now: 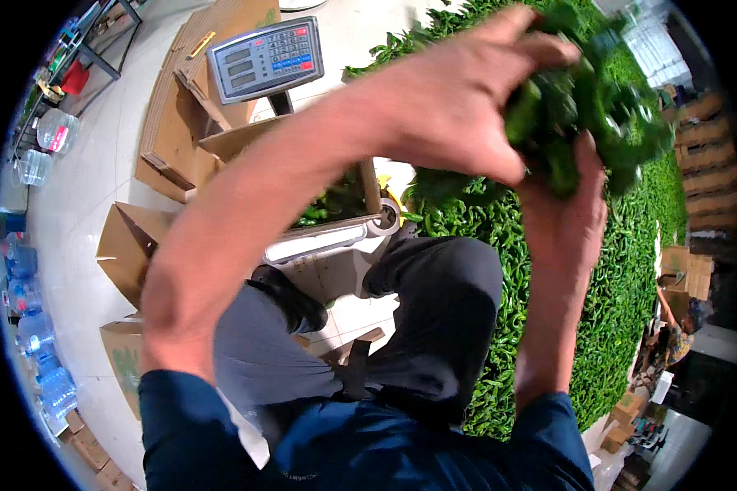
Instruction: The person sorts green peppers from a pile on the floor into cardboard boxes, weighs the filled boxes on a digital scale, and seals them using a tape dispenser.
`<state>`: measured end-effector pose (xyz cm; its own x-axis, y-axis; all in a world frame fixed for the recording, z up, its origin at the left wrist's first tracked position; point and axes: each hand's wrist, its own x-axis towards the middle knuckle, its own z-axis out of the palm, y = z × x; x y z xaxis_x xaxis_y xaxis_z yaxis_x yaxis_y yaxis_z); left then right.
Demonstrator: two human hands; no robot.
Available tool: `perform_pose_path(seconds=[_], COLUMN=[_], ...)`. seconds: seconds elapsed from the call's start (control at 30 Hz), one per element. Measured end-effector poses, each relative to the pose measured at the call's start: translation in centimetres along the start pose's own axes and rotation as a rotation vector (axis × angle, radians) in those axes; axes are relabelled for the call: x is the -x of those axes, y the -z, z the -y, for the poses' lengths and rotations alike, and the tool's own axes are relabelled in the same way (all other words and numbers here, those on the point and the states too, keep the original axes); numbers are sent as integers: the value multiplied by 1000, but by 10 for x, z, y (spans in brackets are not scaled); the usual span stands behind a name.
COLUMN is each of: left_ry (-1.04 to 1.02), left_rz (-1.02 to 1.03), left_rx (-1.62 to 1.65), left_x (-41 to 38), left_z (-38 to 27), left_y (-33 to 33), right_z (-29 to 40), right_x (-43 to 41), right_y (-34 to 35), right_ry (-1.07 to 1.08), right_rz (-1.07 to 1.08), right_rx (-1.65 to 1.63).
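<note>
Between both hands is a large bunch of green peppers (559, 123), blurred and lifted above the pepper heap (553, 331). My left hand (467, 92) grips the bunch from the left and top, its thumb spread below. From underneath, my right hand (565, 202) supports it, and the peppers hide some of its fingers. Under my left forearm, an open cardboard box (371, 184) with green peppers inside stands on a platform scale (313, 244). The scale's keypad display (267, 60) rises behind the box. A tape roll (382, 218) is by the box's near right corner.
Stacked flattened cardboard (172, 104) leans left of the scale, with open cartons (135, 245) nearer me. Large clear water jugs (37, 331) line the far left. Another person (678, 337) is beyond the heap at right, near more cardboard boxes (688, 270). My legs flank the tiled floor.
</note>
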<state>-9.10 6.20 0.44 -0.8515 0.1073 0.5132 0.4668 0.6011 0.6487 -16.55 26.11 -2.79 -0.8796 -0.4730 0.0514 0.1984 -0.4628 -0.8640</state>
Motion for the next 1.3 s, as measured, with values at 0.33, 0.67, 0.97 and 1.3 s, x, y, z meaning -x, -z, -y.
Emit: perform_pose_path(seconds=[0.33,0.67,0.97,1.3], left_ry=[361,570,851,1182], left_rz=[102,327,-467,-390], left_rx=[-290,-381,-216,-366], left_x=[189,263,269,277], left_z=[27,90,57,35], left_y=[90,55,107,119], right_z=[-154,-171,-135,-139], right_x=[27,-8,-25,-68], right_y=[-82,-61,-56,-29], right_ry=[-86,-74,75,-309], right_rz=[572,921,691,583], right_rx=[560,1616,1353,1534])
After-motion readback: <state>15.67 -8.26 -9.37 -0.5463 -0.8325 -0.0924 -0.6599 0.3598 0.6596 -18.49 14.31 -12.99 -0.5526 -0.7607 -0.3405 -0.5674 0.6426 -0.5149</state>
